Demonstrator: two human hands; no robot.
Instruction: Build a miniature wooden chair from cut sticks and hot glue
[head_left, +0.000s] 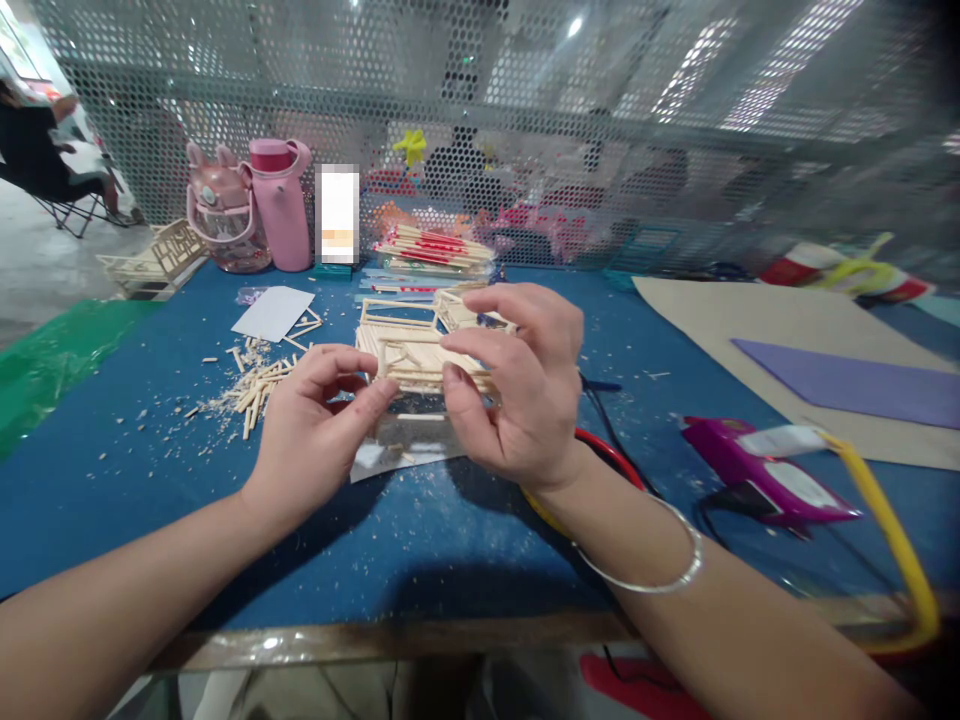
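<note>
Hands at mid-surface (157, 350), both at the stick model (409, 350): left hand (311, 425) with thumb and fingertips pinching the left end, right hand (529, 385) arched over the right end, thumb low on the near side, fingers higher and partly spread; firmness of the right hold impossible to tell. Ends held from opposite sides, probably to steady thin, light parts without pressing on the middle. Pale sheet (375, 458) beneath the near part, perhaps as protection for the surface. Offcuts (259, 390) heaped just beyond the left hand, presumably pushed aside from the working spot; sticks (439, 250) bundled behind the model, likely for short reach. Purple tool (772, 475) well to the right, apparently parked away from the fingers. Room for moving: bounded at the rear by the mesh screen (525, 100) and bottle (283, 220), at the right by cardboard (690, 330) and tool; widest toward the near edge (390, 640), across dust-specked blue, with a red loop (615, 455) close by the right wrist.
</note>
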